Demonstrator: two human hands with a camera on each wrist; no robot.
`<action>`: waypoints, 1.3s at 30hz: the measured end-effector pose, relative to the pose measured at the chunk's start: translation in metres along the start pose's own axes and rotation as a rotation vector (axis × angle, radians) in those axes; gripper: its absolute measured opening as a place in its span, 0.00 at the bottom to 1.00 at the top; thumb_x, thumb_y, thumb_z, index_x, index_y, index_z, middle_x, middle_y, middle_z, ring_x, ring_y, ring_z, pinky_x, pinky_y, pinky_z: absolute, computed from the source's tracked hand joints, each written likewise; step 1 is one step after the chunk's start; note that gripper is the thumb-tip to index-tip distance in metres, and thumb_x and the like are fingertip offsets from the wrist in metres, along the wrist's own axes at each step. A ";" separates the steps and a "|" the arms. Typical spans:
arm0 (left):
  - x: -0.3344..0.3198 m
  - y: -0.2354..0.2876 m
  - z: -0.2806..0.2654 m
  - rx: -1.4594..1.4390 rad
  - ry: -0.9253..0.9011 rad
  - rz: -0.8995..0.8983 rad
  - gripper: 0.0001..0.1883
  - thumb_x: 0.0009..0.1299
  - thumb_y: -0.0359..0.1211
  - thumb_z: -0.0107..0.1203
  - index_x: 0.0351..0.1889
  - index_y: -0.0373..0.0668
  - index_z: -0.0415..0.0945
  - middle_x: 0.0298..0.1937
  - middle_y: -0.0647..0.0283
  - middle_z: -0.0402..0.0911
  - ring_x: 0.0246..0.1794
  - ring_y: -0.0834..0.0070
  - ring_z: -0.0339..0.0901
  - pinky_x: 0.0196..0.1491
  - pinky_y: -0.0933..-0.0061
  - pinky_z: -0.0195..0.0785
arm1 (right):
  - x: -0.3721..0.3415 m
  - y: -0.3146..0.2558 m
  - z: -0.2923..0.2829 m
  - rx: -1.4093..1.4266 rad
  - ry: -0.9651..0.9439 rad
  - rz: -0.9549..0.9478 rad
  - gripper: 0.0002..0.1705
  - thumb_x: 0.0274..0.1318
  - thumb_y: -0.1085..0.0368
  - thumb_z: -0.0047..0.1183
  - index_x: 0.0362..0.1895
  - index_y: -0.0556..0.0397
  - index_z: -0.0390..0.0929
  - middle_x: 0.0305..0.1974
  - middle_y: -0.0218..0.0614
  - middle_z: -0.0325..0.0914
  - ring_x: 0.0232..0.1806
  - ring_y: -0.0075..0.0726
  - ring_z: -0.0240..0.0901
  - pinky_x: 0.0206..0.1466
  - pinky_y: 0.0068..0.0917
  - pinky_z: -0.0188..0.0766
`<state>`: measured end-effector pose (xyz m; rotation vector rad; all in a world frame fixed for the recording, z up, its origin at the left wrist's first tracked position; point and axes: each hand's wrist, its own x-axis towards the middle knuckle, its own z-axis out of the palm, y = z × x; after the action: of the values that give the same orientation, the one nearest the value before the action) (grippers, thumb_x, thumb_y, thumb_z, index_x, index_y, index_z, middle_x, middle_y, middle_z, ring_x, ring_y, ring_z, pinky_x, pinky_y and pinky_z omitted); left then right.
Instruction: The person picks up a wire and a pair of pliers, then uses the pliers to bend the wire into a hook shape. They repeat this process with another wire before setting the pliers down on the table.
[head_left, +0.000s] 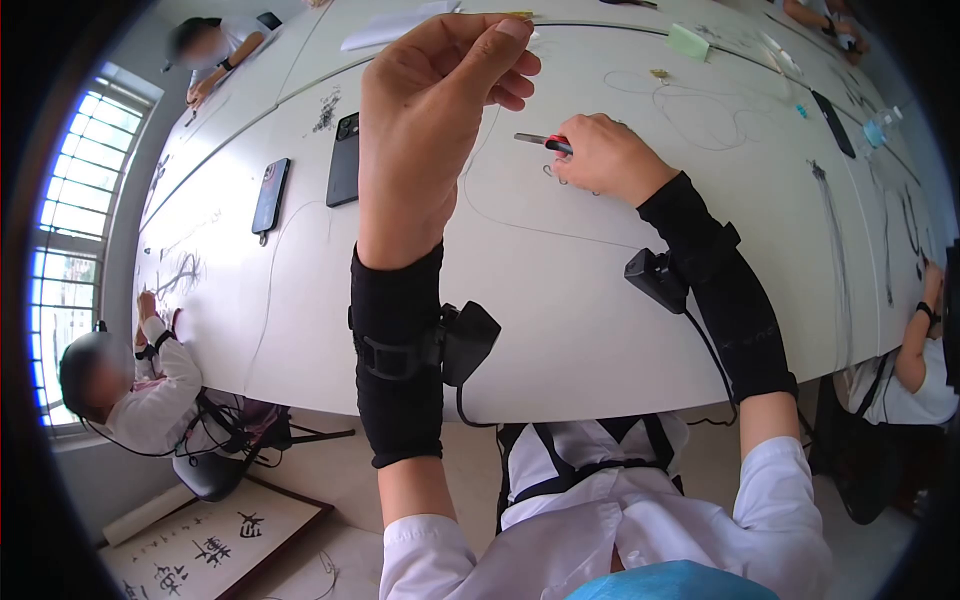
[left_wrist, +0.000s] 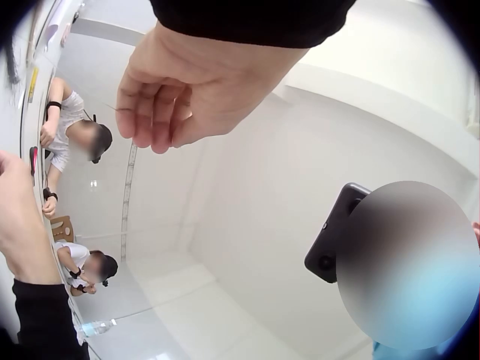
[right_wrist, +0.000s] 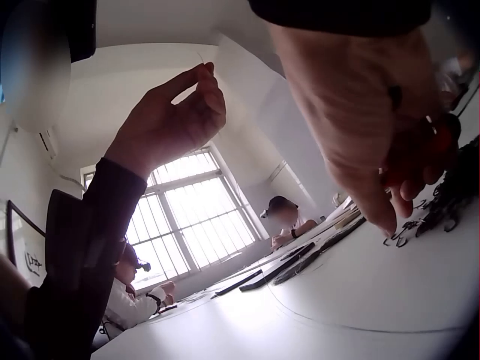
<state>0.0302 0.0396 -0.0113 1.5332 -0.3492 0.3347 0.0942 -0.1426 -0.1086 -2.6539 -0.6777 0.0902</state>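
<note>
While the left grip (head_left: 430, 115), pinching thread (right_wrist: 201, 57), partly hides a phone (head_left: 343, 165), the right grip (head_left: 612, 158) holds scissors (head_left: 546, 141) beside hooks (right_wrist: 448, 196).

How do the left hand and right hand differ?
The left hand is raised high; the right hand is low over the table. The left hand pinches a thin line; the right hand grips a red-and-black cutting tool. Both wrists wear black sleeves.

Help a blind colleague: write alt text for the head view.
A raised left hand pinches a thin grey line; the right hand, down at a white table, holds a red-and-black-handled metal blade beside small, dark, curved hooks.
</note>
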 end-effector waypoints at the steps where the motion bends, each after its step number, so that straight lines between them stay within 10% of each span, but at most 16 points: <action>1: 0.000 0.001 0.000 0.000 -0.002 -0.006 0.14 0.71 0.38 0.63 0.43 0.36 0.83 0.33 0.59 0.85 0.34 0.74 0.83 0.45 0.73 0.77 | -0.001 0.000 0.003 -0.024 0.014 -0.041 0.15 0.55 0.61 0.56 0.38 0.63 0.79 0.33 0.53 0.81 0.39 0.56 0.79 0.45 0.41 0.76; 7: -0.001 0.019 0.013 -0.108 0.054 -0.176 0.12 0.73 0.36 0.62 0.41 0.34 0.81 0.29 0.63 0.82 0.28 0.78 0.78 0.37 0.77 0.73 | 0.002 0.012 0.012 -0.073 0.034 -0.079 0.14 0.57 0.63 0.54 0.39 0.63 0.79 0.33 0.53 0.81 0.37 0.55 0.80 0.43 0.41 0.77; 13: -0.002 -0.001 0.003 -0.055 0.020 -0.041 0.14 0.69 0.36 0.64 0.41 0.33 0.84 0.31 0.61 0.84 0.31 0.77 0.79 0.40 0.77 0.73 | -0.005 0.000 -0.024 0.279 -0.133 0.194 0.17 0.62 0.59 0.51 0.30 0.63 0.77 0.26 0.43 0.78 0.31 0.35 0.78 0.39 0.32 0.74; 17: -0.001 -0.008 0.008 -0.011 0.037 -0.117 0.14 0.69 0.37 0.65 0.42 0.35 0.85 0.32 0.62 0.83 0.33 0.78 0.79 0.41 0.76 0.73 | -0.012 0.009 -0.045 0.812 -0.165 0.012 0.15 0.65 0.55 0.54 0.35 0.56 0.79 0.24 0.25 0.72 0.29 0.20 0.69 0.39 0.21 0.70; 39: -0.006 -0.021 0.036 0.016 0.062 -0.144 0.13 0.69 0.34 0.64 0.40 0.29 0.84 0.29 0.61 0.84 0.27 0.79 0.80 0.32 0.81 0.71 | -0.042 -0.017 -0.084 1.173 0.066 -0.149 0.15 0.66 0.57 0.57 0.46 0.55 0.75 0.33 0.28 0.75 0.36 0.21 0.73 0.44 0.21 0.70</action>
<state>0.0330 0.0038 -0.0322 1.5513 -0.1866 0.2713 0.0630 -0.1792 -0.0267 -1.4735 -0.5425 0.2613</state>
